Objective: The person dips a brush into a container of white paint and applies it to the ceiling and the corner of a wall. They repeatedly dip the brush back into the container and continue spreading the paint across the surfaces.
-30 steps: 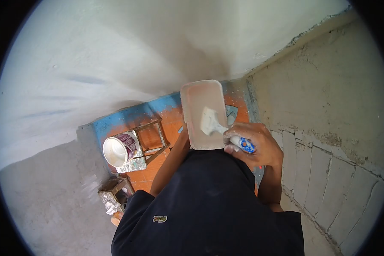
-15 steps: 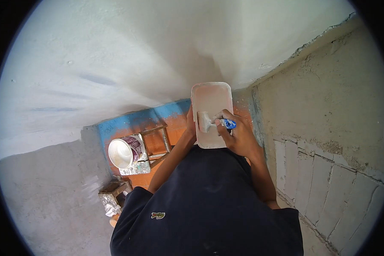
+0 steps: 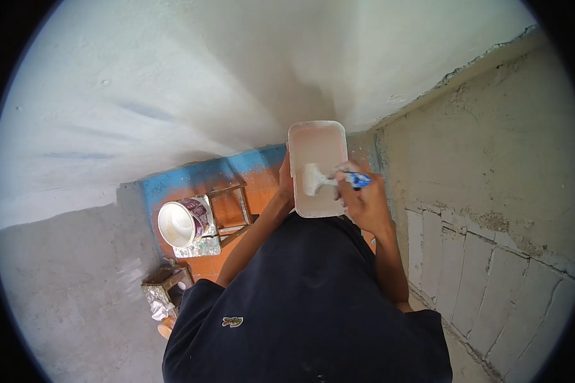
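Observation:
A pale rectangular plastic tub (image 3: 317,129) is held out in front of my chest, with whitish liquid inside it. My left hand (image 3: 287,176) grips its left side, the fingers mostly hidden behind and beneath the tub. In my right hand (image 3: 365,205) is a paintbrush (image 3: 312,179) with a blue-ended handle, the fingers closed round the handle. The brush's white-coated bristles lie over the inside of the tub, toward its left wall, and the brush hand is slightly smeared by motion.
A white-and-purple bucket (image 3: 199,215) stands on a paint-spattered wooden stand (image 3: 201,247) at left. Below it is a small wooden stool (image 3: 163,288). Ahead rises a whitish wall (image 3: 204,76); at right is a rough grey wall (image 3: 485,147). The floor (image 3: 262,186) is orange tile.
My right hand has shifted slightly right with the paintbrush, whose bristles have moved a little right from the tub's left wall. My left hand still holds the tub.

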### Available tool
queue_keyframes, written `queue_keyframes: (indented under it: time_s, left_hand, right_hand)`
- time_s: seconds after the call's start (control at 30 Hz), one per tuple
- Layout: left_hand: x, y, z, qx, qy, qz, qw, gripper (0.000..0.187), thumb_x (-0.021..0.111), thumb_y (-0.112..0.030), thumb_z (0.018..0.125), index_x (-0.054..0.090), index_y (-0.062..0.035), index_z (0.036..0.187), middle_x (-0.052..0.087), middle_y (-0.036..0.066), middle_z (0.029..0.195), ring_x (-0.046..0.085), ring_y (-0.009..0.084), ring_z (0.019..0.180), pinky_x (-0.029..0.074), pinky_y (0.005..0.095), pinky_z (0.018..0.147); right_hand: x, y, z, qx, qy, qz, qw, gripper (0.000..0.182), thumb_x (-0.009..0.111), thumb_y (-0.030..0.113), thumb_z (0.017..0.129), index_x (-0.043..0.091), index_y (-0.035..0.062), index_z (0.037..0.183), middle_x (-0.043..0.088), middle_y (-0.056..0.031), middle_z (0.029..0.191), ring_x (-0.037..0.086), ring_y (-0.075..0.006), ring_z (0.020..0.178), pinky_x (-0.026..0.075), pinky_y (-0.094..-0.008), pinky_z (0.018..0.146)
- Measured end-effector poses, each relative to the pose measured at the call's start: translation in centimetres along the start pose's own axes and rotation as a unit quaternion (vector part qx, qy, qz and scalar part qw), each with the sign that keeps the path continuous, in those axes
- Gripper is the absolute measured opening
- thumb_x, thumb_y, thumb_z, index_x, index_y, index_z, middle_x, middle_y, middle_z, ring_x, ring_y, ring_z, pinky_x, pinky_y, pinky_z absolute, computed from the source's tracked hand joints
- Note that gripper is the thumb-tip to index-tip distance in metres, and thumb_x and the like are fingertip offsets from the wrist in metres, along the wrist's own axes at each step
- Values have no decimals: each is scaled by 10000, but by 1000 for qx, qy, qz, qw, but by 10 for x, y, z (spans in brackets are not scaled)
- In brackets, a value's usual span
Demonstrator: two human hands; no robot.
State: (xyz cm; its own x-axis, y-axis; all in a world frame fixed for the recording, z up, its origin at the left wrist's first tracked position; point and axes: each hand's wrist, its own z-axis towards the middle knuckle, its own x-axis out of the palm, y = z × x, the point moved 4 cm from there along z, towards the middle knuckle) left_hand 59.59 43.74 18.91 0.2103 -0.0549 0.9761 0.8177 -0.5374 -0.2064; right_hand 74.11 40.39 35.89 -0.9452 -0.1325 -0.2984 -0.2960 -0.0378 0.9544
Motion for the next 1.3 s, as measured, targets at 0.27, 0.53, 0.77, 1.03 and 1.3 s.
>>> queue_keyframes:
  time_s: [0.27, 0.53, 0.77, 1.03, 1.3]
  left_hand:
    - [18, -3, -5, -23, 109, -119, 987, 696, 329, -613, 1038, 426, -86, 1482, 552, 150, 1401, 592, 316, 1244, 512, 488, 1042]
    - [-1, -4, -17, -2, -62, 47, 997, 700, 336, -624, 1032, 428, -99, 1486, 551, 137, 1409, 583, 303, 1257, 499, 484, 1058]
    - [4, -4, -20, 12, -61, 64, 996, 695, 339, -628, 1031, 441, -105, 1478, 575, 118, 1379, 605, 285, 1216, 507, 466, 1041]
    - [2, -7, -22, 10, -99, 65, 993, 684, 331, -621, 1036, 449, -111, 1476, 573, 114, 1382, 594, 284, 1232, 501, 465, 1049]
    - [10, -13, -21, 27, -72, 96, 992, 699, 318, -622, 1039, 447, -93, 1477, 575, 130, 1376, 600, 289, 1226, 506, 469, 1044]
  right_hand:
    - [-1, 1, -5, 35, 15, 19, 999, 177, 543, 120, 1008, 668, 3, 965, 619, -50, 648, 584, -109, 545, 432, -278, 520]
    - [-12, 0, -14, 25, -24, 109, 993, 249, 532, 191, 1030, 668, -3, 954, 630, -40, 644, 549, -56, 534, 403, -214, 492]
    - [9, -23, -8, 2, 45, 21, 999, 187, 564, 135, 999, 675, -9, 955, 615, -65, 643, 589, -128, 530, 445, -286, 521]
    - [-18, 0, -11, 21, -27, 22, 999, 225, 544, 143, 1023, 686, -27, 982, 652, -66, 680, 574, -76, 576, 442, -250, 520]
    - [-3, 12, -12, -20, -6, -21, 1000, 127, 593, 107, 963, 657, -2, 972, 637, -141, 712, 624, -226, 594, 457, -349, 557]
